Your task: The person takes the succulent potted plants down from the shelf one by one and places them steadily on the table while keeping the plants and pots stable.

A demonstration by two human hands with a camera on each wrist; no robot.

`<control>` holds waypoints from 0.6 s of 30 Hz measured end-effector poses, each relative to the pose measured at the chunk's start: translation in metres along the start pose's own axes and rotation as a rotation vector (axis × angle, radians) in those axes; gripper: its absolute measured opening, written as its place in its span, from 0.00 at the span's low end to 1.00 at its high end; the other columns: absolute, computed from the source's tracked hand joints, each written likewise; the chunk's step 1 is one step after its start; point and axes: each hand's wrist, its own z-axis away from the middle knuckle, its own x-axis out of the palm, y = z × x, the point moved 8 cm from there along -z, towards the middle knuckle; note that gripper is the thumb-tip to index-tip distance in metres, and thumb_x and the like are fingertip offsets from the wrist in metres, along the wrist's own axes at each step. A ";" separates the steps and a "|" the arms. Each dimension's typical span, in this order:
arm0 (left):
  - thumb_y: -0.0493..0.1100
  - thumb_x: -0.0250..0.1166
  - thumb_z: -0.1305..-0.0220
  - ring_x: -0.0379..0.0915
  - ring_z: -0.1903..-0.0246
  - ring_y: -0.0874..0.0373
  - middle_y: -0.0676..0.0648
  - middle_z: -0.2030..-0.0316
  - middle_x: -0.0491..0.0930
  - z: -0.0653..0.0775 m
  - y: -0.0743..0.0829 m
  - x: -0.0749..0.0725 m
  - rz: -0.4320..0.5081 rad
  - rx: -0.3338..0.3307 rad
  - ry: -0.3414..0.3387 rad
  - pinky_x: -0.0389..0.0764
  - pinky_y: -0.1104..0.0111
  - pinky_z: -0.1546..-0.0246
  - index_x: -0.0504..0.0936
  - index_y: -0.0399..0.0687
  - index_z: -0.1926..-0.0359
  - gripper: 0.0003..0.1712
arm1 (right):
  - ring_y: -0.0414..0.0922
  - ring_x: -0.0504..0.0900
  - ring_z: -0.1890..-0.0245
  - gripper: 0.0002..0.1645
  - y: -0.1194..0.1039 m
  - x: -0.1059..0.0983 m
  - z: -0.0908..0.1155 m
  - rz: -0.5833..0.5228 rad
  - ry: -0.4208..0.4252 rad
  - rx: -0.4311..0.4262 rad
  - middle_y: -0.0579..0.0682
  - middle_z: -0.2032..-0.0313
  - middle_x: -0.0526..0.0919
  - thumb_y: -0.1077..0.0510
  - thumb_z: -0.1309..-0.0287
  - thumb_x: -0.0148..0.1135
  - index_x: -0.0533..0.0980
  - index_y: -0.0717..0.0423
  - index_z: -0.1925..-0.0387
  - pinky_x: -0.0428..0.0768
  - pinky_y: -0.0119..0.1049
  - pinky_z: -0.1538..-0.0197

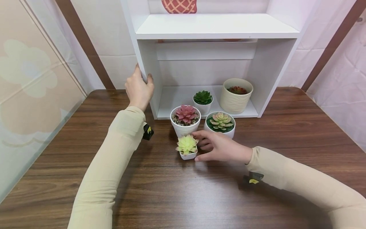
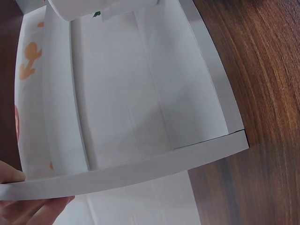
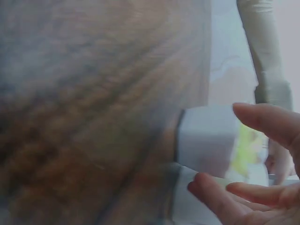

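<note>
My left hand (image 1: 139, 89) grips the left side panel of a white shelf unit (image 1: 217, 35), thumb on the inner face and fingers outside. In the left wrist view the fingers wrap the panel edge (image 2: 131, 174). On the table, my right hand (image 1: 220, 147) is beside a small yellow-green succulent (image 1: 187, 145) in a square white pot. Its thumb and fingers are parted at the pot's right side; the right wrist view shows a gap between them, with a white pot (image 3: 206, 136) beyond. Contact cannot be told.
Behind stand a pink succulent (image 1: 186, 115) and a pale green one (image 1: 221, 122), both in white pots. Inside the lower compartment are a dark green succulent (image 1: 203, 98) and a cream pot (image 1: 235, 99) with a reddish plant. A red patterned object (image 1: 180, 6) shows above the upper shelf board.
</note>
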 end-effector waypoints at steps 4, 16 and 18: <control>0.43 0.55 0.34 0.79 0.52 0.37 0.33 0.50 0.80 0.000 0.000 0.000 0.005 0.004 -0.002 0.79 0.48 0.53 0.72 0.38 0.40 0.24 | 0.53 0.78 0.43 0.46 -0.009 -0.008 0.006 0.040 -0.016 0.001 0.60 0.36 0.70 0.54 0.48 0.71 0.60 0.62 0.32 0.76 0.39 0.43; 0.44 0.55 0.34 0.79 0.52 0.37 0.33 0.50 0.80 0.000 0.000 0.000 0.000 -0.005 -0.008 0.78 0.48 0.53 0.72 0.39 0.40 0.24 | 0.48 0.79 0.45 0.29 -0.023 -0.045 0.011 0.090 0.146 -0.051 0.51 0.46 0.80 0.52 0.44 0.68 0.73 0.58 0.43 0.76 0.40 0.42; 0.44 0.55 0.34 0.79 0.52 0.37 0.33 0.50 0.80 0.000 -0.001 0.000 0.000 -0.006 -0.008 0.78 0.48 0.53 0.72 0.39 0.40 0.24 | 0.48 0.80 0.46 0.28 -0.025 -0.050 0.011 0.078 0.176 -0.064 0.52 0.47 0.81 0.54 0.44 0.68 0.74 0.59 0.43 0.76 0.40 0.43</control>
